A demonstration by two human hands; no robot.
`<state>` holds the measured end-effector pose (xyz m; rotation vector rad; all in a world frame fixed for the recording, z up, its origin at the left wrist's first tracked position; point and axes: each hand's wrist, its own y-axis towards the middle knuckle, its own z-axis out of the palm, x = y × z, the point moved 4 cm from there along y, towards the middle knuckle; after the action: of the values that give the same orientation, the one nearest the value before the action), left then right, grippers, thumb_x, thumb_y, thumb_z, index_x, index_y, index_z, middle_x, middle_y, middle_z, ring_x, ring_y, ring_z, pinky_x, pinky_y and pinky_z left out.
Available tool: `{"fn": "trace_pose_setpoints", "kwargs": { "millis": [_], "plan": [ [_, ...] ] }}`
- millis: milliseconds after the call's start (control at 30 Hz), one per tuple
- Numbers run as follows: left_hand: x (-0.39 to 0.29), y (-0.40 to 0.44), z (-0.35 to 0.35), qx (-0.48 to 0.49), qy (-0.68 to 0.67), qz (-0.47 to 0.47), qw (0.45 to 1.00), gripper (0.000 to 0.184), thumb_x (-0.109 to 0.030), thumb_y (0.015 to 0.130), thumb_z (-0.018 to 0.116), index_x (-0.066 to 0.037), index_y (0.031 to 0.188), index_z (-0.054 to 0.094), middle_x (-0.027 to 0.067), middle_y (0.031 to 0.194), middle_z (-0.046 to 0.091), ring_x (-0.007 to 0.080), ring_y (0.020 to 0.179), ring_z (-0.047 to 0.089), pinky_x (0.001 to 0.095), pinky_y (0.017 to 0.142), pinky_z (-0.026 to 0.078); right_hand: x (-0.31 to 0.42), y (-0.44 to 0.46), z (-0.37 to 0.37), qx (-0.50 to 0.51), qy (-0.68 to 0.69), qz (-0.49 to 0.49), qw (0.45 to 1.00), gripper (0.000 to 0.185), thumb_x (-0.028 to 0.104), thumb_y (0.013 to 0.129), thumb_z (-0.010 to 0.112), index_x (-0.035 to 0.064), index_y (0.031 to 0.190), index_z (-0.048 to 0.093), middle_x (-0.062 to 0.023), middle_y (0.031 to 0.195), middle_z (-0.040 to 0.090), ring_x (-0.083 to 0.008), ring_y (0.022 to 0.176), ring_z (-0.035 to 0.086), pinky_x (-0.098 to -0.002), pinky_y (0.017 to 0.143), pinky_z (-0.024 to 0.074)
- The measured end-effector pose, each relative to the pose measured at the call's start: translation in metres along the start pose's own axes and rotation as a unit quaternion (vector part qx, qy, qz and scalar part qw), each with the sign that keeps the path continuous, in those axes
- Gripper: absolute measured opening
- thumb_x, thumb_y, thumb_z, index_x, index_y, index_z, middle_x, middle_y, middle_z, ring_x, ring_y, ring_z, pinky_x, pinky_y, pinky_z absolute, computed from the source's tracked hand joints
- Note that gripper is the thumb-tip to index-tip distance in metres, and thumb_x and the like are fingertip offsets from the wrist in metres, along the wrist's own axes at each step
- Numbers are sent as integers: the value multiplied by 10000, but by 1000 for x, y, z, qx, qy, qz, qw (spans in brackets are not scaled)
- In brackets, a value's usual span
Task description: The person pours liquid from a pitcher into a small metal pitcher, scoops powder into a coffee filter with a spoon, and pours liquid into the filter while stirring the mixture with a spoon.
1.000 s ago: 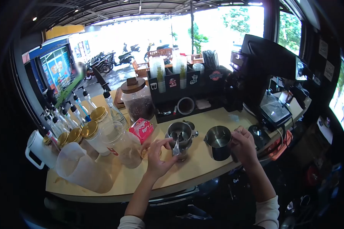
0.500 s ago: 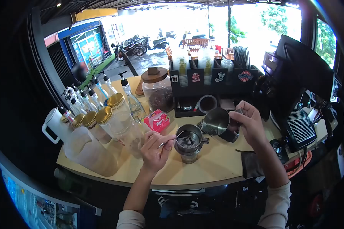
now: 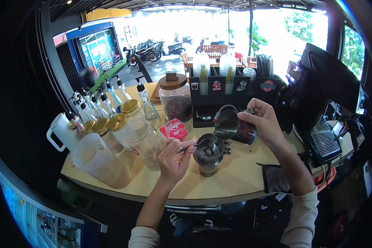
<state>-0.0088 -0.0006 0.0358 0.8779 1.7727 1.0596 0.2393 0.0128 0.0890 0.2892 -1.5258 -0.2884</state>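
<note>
In the middle of the counter stands a metal drip filter (image 3: 201,157) on top of a small glass (image 3: 208,170), dark liquid with foam inside it. My left hand (image 3: 174,159) is closed around the handle of a spoon (image 3: 200,143) that reaches into the filter. On the other side, my right hand (image 3: 265,124) grips a steel milk pitcher (image 3: 227,125) by its handle. The pitcher tilts left with its lip at the filter's rim; I cannot make out a stream. A pink packet (image 3: 173,129) lies just behind the filter.
Left of my hands are a clear plastic jug (image 3: 97,161), gold-lidded jars (image 3: 118,120) and pump bottles (image 3: 146,103). Behind stand a wooden-lidded jar (image 3: 175,99) and a black cup organizer (image 3: 235,93). An espresso machine (image 3: 318,103) and a dark cloth (image 3: 275,178) are at right.
The pitcher has moved left and tipped further, bringing its lip over the filter's edge. My left hand still keeps the spoon in the filter. The view has shifted slightly.
</note>
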Motion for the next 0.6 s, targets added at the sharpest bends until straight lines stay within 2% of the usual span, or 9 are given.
{"fn": "trace_pose_setpoints", "kwargs": {
  "millis": [100,167,367,600],
  "plan": [
    [1,-1,2,-1,-1,8,1000,97,-53,811,674,-70,906,687,25,710,611,183,639,547,311,721,434,4,-1,4,-6,-3,9,1000,211,-13,814,676,78,768,491,38,671,547,-2,598,523,-164,548,420],
    [1,-1,3,-2,-1,7,1000,99,-54,811,675,-69,908,687,25,713,613,183,639,546,311,721,434,3,0,3,-9,-10,-3,1000,246,34,817,697,80,740,468,29,660,545,11,572,511,-157,482,456],
    [4,-4,3,-3,6,12,1000,102,-66,811,680,-69,913,688,27,720,612,185,638,543,313,719,431,0,-2,-1,-12,-39,-9,999,249,30,812,701,75,730,470,50,648,522,27,545,444,-153,478,443],
    [2,-5,6,-8,10,25,1000,104,-87,824,675,-77,926,691,25,702,593,181,636,538,314,726,424,6,-8,1,-3,-36,4,999,244,30,812,702,75,742,473,41,651,536,19,570,495,-155,506,471]
  ]
}}
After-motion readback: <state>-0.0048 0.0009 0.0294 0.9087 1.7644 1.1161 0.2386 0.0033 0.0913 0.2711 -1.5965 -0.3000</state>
